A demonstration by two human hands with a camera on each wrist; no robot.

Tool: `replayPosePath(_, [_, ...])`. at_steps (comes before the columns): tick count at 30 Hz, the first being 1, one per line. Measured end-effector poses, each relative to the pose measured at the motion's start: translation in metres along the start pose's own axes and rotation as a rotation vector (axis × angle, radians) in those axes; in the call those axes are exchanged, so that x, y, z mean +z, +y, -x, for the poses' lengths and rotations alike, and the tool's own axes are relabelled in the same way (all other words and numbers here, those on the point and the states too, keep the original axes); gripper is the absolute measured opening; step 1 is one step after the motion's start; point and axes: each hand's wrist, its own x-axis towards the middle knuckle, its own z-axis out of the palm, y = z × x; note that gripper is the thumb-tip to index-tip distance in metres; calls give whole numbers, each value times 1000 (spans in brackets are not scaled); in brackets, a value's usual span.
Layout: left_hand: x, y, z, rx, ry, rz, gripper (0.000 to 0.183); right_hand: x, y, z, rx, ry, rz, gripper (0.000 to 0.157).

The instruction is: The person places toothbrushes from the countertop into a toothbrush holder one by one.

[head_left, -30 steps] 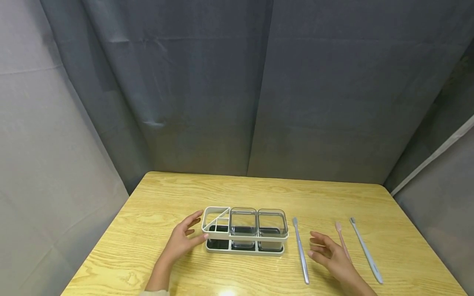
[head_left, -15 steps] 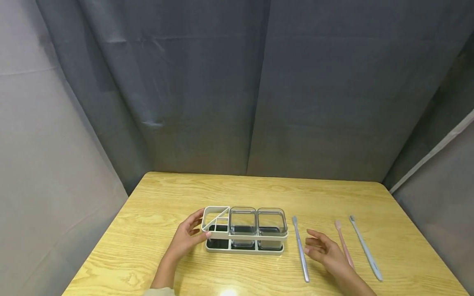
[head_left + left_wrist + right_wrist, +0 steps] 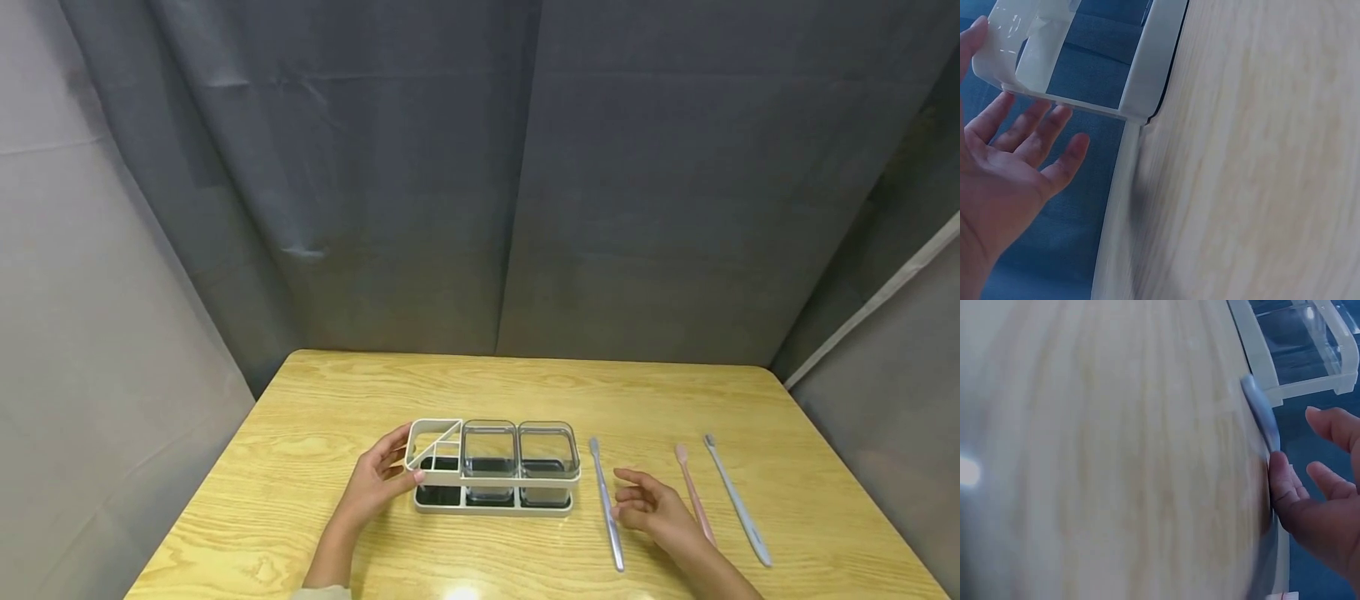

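A white toothbrush holder (image 3: 517, 482) with a divided left section stands on the table, holding two clear square cups (image 3: 489, 450) (image 3: 548, 450). My left hand (image 3: 375, 486) holds its left end, thumb at the front and fingers around the side. In the left wrist view, fingertips (image 3: 1060, 115) meet the lower edge of the white frame (image 3: 1154, 56). Right of the holder lies a bluish-purple toothbrush (image 3: 606, 504). My right hand (image 3: 660, 517) is beside it with loosely bent fingers; in the right wrist view a fingertip (image 3: 1279, 464) is right at the handle (image 3: 1262, 412).
Farther right lie a pink toothbrush (image 3: 693, 492), partly behind the right hand, and a light blue toothbrush (image 3: 738, 500). The wooden table (image 3: 337, 392) ends at the back before a grey curtain (image 3: 390, 208); more curtains hang at both sides.
The left hand has closed in on the holder's left end and now holds it. The right hand has moved left to the bluish-purple toothbrush. The toothbrushes lie as before.
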Motion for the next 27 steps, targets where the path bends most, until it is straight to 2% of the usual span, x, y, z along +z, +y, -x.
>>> replayPosePath(10, [-3,4,0,-29,-22,19,68,-5,5,-10,20,-9,103,68])
replayPosePath(17, [1,32,4,-52,-45,27,70,-5,5,-13,5,-35,154,71])
replayPosePath(27, [1,33,4,-31,-37,8,69,-2,7,-18,-24,-31,227,69])
